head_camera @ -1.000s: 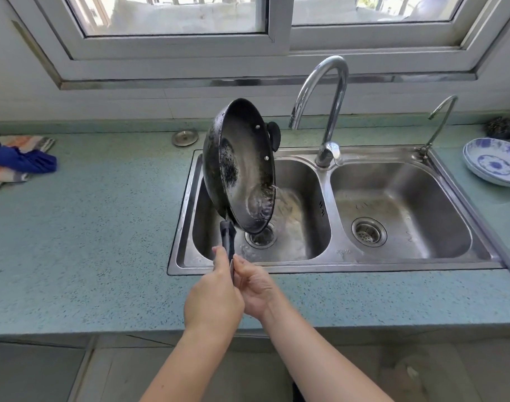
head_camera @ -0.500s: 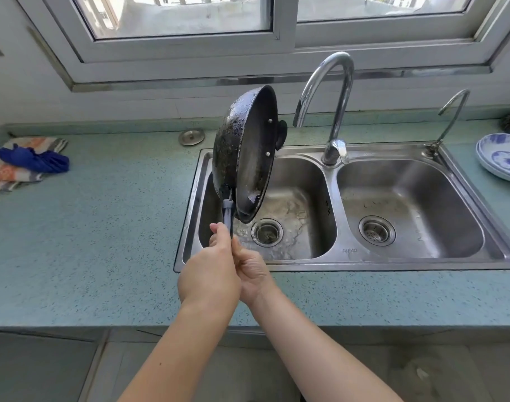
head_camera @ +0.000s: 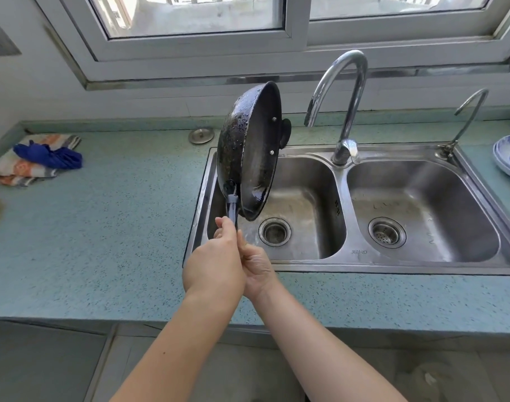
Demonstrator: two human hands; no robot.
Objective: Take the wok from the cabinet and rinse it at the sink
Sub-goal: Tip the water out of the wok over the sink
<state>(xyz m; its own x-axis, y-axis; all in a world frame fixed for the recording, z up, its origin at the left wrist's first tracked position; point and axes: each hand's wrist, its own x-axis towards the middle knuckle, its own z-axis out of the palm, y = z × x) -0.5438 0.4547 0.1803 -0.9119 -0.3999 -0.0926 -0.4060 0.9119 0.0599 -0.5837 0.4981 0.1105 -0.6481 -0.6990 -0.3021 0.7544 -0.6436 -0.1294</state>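
The left hand (head_camera: 216,265) is wrapped round the long dark handle (head_camera: 232,204) of the wok (head_camera: 248,152), with the thumb lying up along it. The right hand (head_camera: 258,268) closes on the same handle from the right, pressed against the left. The left hand hides how the right fingers sit. Both hands hover over the front rim of the sink (head_camera: 393,268).

The wok stands almost on edge above the left basin (head_camera: 314,184). Its hollow faces right and its wet, beaded underside faces left. Its lower rim hangs above the basin floor, just left of the drain (head_camera: 274,232), and I see no contact with the steel. Its left side lines up with the sink's left rim, so the teal counter (head_camera: 103,227) begins right beside it.

At the far rim a small black grip (head_camera: 285,133) points toward the spout of the tall faucet (head_camera: 346,111), with a gap showing between them. The faucet's base stands on the divider behind the two basins. To the right lies the right basin (head_camera: 436,198) with its strainer (head_camera: 387,232). A thin second tap (head_camera: 465,120) rises at its back corner.

A small metal disc (head_camera: 201,135) lies on the counter just behind the sink's back left corner, near the wok's back. A folded patterned towel (head_camera: 19,166) with a blue cloth (head_camera: 49,156) on top sits well apart at the far left. A blue-and-white plate (head_camera: 509,158) rests at the right edge of view, beside the sink.
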